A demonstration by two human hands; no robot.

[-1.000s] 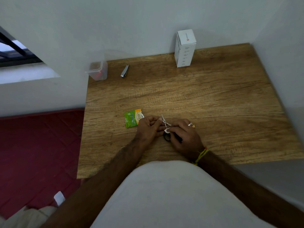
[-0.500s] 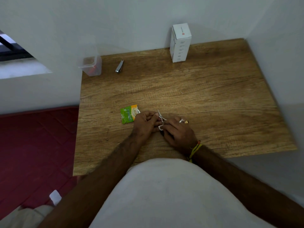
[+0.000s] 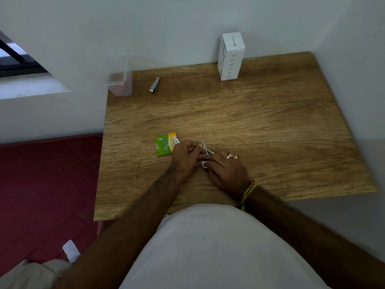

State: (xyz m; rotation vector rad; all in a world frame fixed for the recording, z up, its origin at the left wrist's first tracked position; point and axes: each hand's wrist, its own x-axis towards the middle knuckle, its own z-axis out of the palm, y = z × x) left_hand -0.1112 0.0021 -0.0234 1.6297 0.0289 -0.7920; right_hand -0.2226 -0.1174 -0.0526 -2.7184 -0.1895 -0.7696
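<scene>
**A:** Scissors (image 3: pixel 205 149) first: where are they?

**B:** Low on the wooden table (image 3: pixel 260 122), between the two hands. The blades are parted in a narrow V and point away from the person. The right hand (image 3: pixel 226 170) has its fingers curled round the handles. The left hand (image 3: pixel 185 155) is curled too, its fingertips pinched at the blades on what looks like a small white scrap (image 3: pixel 204 163).

**A:** How would you make the cut well?

**B:** Hold the scrap taut and feed it deep toward the pivot, with the left fingertips clear of the edges (they sit very close now). Then close the blades in one steady squeeze.

**A:** Anything readable?

**B:** The green and orange sachet (image 3: pixel 165 143), just beside the left hand, carries print too small to make out. The white box (image 3: pixel 231 57) standing at the back wall shows a small red logo and grey lines of text, also illegible. I see no writing on the nail clipper (image 3: pixel 154 84) or the plastic container (image 3: pixel 119 83).
</scene>
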